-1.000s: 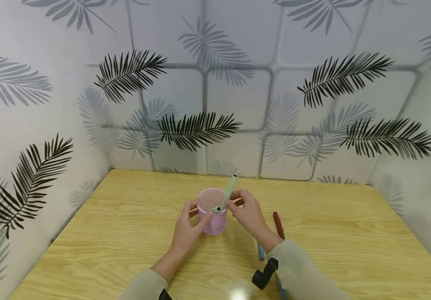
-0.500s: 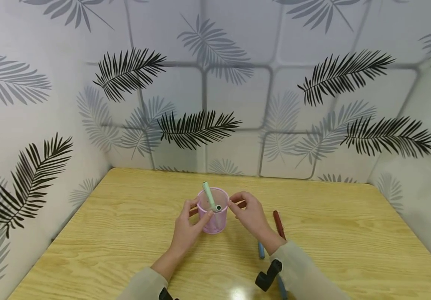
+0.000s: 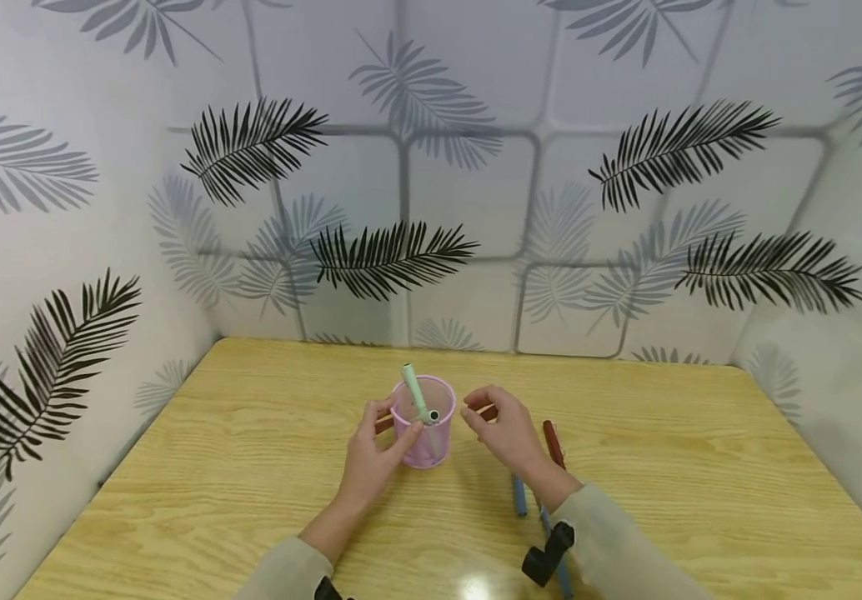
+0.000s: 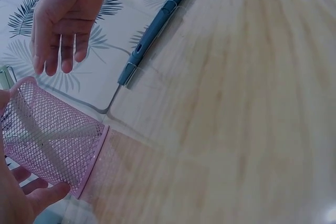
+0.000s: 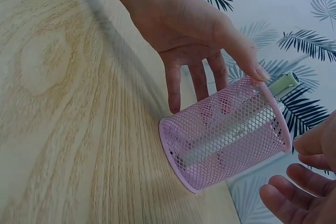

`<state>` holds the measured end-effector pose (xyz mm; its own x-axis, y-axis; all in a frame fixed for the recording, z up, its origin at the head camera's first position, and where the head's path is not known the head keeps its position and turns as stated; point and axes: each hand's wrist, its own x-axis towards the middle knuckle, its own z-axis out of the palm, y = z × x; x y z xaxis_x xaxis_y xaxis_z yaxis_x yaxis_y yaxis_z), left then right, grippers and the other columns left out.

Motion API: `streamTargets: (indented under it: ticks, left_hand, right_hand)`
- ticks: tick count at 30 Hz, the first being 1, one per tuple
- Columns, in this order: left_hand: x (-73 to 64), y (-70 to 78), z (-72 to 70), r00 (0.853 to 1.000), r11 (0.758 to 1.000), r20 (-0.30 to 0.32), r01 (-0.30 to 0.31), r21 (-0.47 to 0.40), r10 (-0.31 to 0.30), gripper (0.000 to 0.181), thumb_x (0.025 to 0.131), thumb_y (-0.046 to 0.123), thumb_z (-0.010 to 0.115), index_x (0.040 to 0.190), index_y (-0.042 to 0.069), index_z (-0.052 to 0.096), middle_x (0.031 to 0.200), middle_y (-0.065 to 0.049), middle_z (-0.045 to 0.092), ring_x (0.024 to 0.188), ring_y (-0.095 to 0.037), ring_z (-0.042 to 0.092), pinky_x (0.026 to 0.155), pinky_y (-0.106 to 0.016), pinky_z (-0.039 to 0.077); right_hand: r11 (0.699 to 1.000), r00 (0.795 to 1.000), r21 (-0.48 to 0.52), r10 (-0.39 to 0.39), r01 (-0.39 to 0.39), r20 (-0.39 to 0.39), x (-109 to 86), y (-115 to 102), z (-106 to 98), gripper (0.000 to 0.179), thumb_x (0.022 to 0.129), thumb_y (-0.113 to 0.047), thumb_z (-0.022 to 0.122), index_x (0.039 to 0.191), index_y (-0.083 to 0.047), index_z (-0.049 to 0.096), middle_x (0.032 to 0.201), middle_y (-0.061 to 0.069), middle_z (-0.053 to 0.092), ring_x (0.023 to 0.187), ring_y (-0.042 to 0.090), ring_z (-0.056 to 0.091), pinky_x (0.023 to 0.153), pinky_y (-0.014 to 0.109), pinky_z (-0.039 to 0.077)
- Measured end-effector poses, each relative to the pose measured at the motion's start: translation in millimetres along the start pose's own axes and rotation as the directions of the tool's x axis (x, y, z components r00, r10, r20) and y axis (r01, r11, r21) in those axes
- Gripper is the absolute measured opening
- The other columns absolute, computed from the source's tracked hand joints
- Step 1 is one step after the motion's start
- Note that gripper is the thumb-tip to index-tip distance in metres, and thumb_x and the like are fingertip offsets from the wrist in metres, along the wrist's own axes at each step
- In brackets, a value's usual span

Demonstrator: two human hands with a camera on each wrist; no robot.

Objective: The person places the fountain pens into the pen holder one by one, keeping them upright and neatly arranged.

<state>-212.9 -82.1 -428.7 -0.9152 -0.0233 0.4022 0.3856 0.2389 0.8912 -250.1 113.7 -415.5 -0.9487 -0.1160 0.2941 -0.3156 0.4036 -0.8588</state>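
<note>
A pink mesh pen cup (image 3: 431, 448) stands on the table, held by my left hand (image 3: 369, 467). That thumb presses at the rim, while the other fingers lie round the far side. Two pale green pens lean crosswise inside: one pen (image 3: 413, 388) tilts to the left, and the end of the other pen (image 3: 433, 416) points toward me. Just right of the rim is my right hand (image 3: 506, 429), its fingers loosely bent and nothing between them. In the right wrist view those fingers (image 5: 296, 188) are apart from the mesh cup (image 5: 181, 178).
A red pen (image 3: 553, 442) lies right of the right hand. Nearer me are a blue pen (image 3: 518, 496) and another blue pen (image 3: 563, 577), partly under the right forearm. A patterned wall (image 3: 468, 308) rises behind the wooden table (image 3: 251, 450).
My right hand let go of a pale green pen, which dropped into the cup and now leans left. The hand then moved slightly right, off the rim. My left hand kept its hold.
</note>
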Motion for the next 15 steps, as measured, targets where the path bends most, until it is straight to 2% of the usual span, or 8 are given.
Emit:
streamTargets:
  ticks: [8,15]
  left_hand:
    - [0.1,0.8,-1.7,1.0,1.0,-0.001,-0.006,0.01,0.006,0.043,0.085,0.015,0.068,0.119,-0.003,0.048,0.124,-0.025,0.051,0.107,-0.043,0.052,0.087,-0.057,0.045]
    - [0.0,0.4,-1.1,1.0,1.0,0.001,-0.009,0.002,0.009,0.043,0.086,0.014,0.067,0.119,-0.003,0.047,0.124,-0.025,0.051,0.107,-0.043,0.052,0.087,-0.057,0.045]
  right_hand:
    - [1.0,1.0,-0.02,0.013,-0.013,0.013,-4.2,-0.8,-5.0,0.013,0.085,-0.006,0.066,0.097,-0.003,0.063,0.089,0.006,0.061,0.074,0.022,0.059,0.054,0.026,0.052]
    - [0.998,0.998,-0.037,0.057,-0.056,0.028,-11.0,2.0,-13.0,0.013,0.087,-0.009,0.066,0.099,-0.007,0.063,0.09,0.005,0.06,0.072,0.017,0.057,0.054,0.027,0.051]
